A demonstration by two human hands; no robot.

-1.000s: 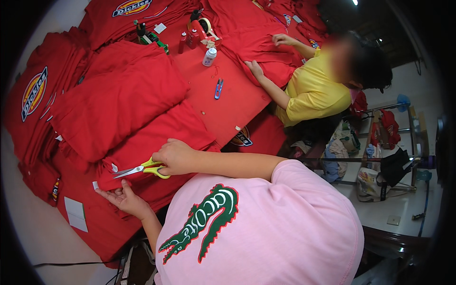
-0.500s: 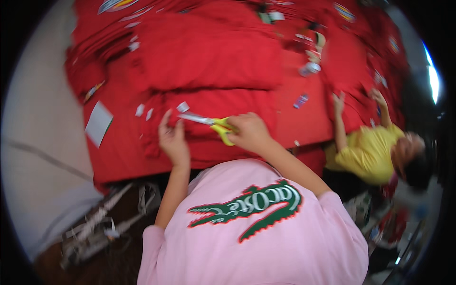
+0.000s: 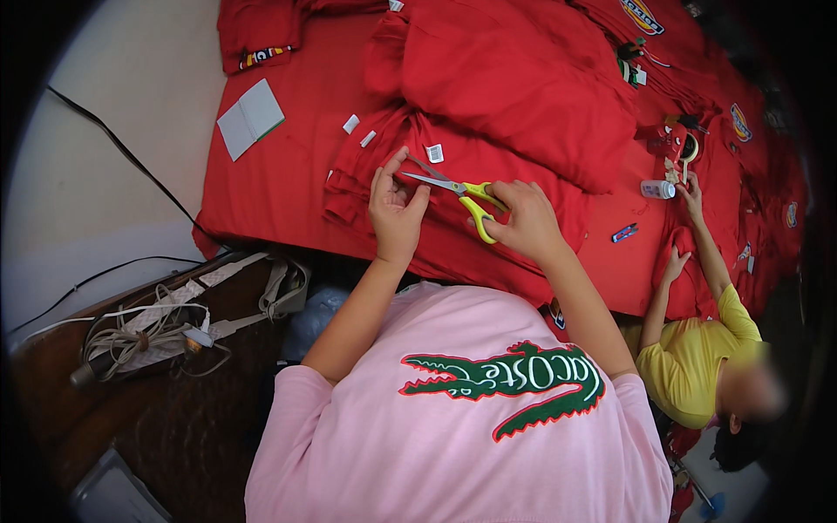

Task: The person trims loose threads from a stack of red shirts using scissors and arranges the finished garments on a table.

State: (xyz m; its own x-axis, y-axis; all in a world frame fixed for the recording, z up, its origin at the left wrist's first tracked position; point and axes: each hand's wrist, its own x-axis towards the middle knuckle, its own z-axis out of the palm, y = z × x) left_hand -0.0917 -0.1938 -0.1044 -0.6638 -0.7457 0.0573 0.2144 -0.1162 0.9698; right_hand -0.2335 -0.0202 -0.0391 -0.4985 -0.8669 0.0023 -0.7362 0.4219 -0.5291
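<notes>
Yellow-handled scissors (image 3: pixel 475 202), 2 blades parted, are gripped in the right hand (image 3: pixel 530 220) above folded red garments (image 3: pixel 545 185) near the worktop's front edge. The left hand (image 3: pixel 397 222), thumb and fingers apart, is beside the blade tips. A pale notepad (image 3: pixel 251 119) lies toward the left edge.

white lettering crosses a green crocodile-shaped print (image 3: pixel 558 408) on the pink shirt (image 3: pixel 436 462); pale letters mark a dark-and-yellow emblem (image 3: pixel 642 16) on a red garment (image 3: pixel 606 16); a white label (image 3: pixel 434 153) bears print too small to read.
</notes>
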